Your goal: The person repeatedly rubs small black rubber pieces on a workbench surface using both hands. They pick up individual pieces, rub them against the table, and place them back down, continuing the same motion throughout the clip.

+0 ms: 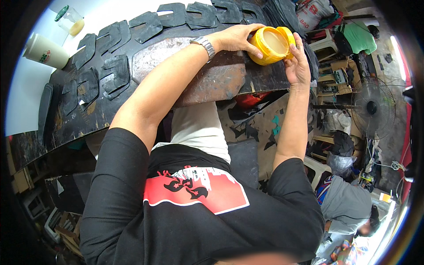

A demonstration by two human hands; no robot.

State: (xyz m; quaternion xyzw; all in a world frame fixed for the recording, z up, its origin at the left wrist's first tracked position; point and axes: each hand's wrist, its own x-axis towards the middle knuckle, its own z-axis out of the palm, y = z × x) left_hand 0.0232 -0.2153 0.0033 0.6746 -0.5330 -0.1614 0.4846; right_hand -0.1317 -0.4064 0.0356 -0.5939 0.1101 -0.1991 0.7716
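Observation:
An open yellow jar (261,54) holding a tan, creamy liquid is tilted over the right part of the dark workbench (145,48). My left hand (238,39) grips its left side, thumb at the front. Against the jar's right rim is a yellow round lid (289,39), with the fingers of my right hand (298,66) curved round its outer side. Part of the lid is hidden behind the jar and fingers. Below my left forearm lies a worn, brownish slab (216,81). Flat black U-shaped pieces (145,26) line the bench's far side, some overlapping.
A white cup (46,51) and a clear jar with a green rim (70,21) stand at the far left. Black sheets (282,17) are piled at the back right. Beyond are a standing fan (372,107) and two people. Scraps (251,132) litter the floor.

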